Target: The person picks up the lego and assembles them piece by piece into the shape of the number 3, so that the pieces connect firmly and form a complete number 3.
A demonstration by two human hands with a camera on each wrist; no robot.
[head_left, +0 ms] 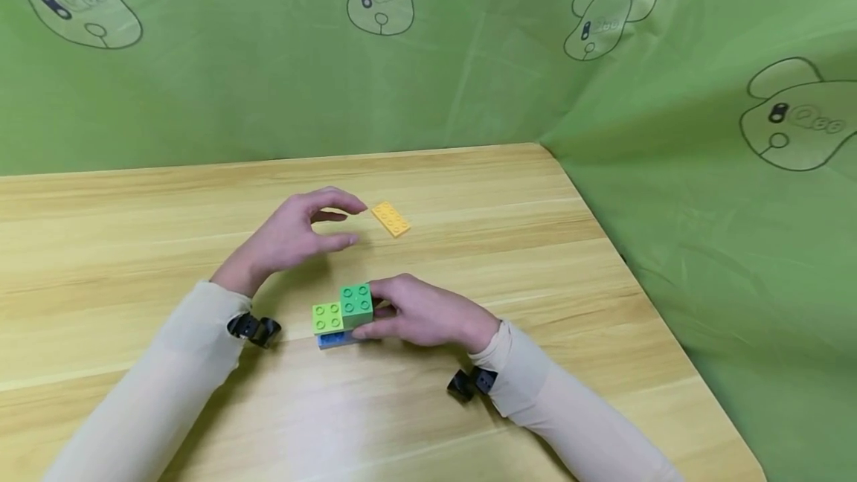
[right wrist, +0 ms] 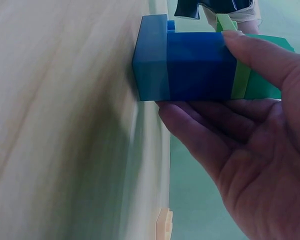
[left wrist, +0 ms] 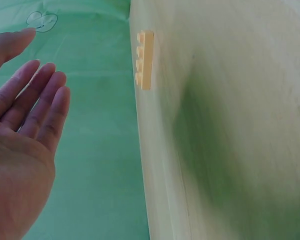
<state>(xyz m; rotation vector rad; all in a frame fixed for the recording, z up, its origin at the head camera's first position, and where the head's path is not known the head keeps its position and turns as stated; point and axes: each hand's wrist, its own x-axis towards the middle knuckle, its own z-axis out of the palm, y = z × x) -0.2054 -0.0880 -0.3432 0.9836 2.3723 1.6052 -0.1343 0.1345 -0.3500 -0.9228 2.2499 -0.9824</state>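
Note:
My right hand (head_left: 428,311) grips a stack of toy building bricks between thumb and fingers. A green brick (head_left: 356,305) tops the stack, above a lime plate (head_left: 328,317) that juts out to the left. Beneath these, the right wrist view shows a dark blue brick (right wrist: 200,65) and a lighter blue brick (right wrist: 151,60) at the bottom. Whether the bottom brick touches the table is unclear. My left hand (head_left: 294,233) is held above the table with nothing in its grasp, thumb apart from the fingers. Its fingertips are near an orange-yellow studded plate (head_left: 390,219), seemingly apart from it.
The wooden table (head_left: 535,259) ends at the back and right against a green cloth (head_left: 469,58) with bear-head outlines. Black cameras sit on the left wrist (head_left: 254,329) and the right wrist (head_left: 472,384).

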